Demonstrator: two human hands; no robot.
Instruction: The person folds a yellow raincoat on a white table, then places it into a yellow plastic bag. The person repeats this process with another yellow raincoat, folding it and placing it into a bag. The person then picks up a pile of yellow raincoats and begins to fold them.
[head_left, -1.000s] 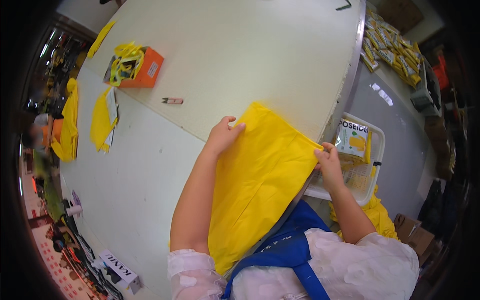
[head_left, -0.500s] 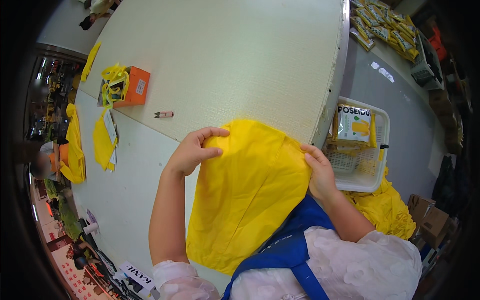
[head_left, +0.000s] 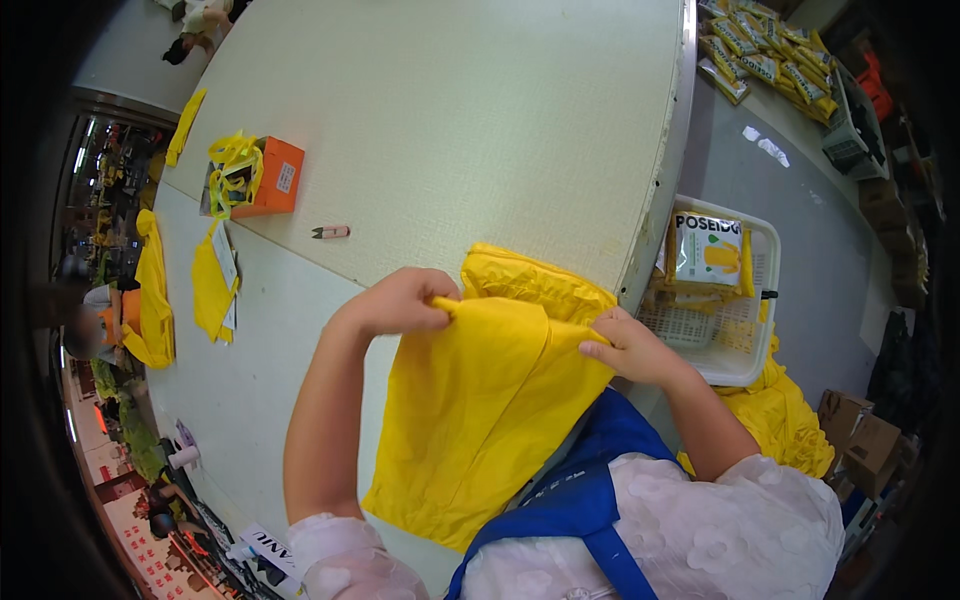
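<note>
A piece of yellow fabric [head_left: 470,400] hangs from both my hands over the table's near edge, its lower part reaching toward my blue apron. My left hand [head_left: 408,302] is closed on its upper left edge. At the upper right edge, my right hand [head_left: 632,346] pinches the cloth between thumb and fingers. Between the hands the fabric is bent over, and its far part [head_left: 535,278] lies on the table beyond them with crinkled folds. What kind of article the fabric is, I cannot tell.
An orange box [head_left: 272,178] with yellow straps and small snips [head_left: 331,232] lie on the table [head_left: 480,120]. At right, a white basket [head_left: 768,250] holds packaged yellow goods [head_left: 708,250], above heaped yellow cloth [head_left: 775,420]. Other people are at the far left.
The fabric was spread out between my hands; now its upper part is folded over. My left hand has closed tighter, and both hands have come a little nearer to me.
</note>
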